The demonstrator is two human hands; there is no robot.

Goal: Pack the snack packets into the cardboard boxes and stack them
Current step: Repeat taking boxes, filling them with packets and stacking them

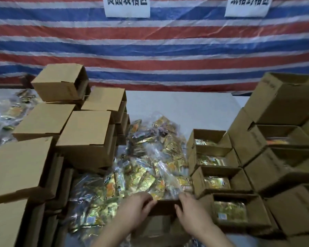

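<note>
A heap of shiny gold and orange snack packets in clear wrap fills the middle of the table. Just in front of me lies a small cardboard box, which both hands hold at its far edge. My left hand curls its fingers over the box's left top rim. My right hand grips the right side of that rim. Several open boxes with packets inside stand in a column to the right.
Closed cardboard boxes are stacked on the left, and taller stacks of open boxes rise on the right. More packets in plastic lie at far left. A red, white and blue striped tarp hangs behind the table.
</note>
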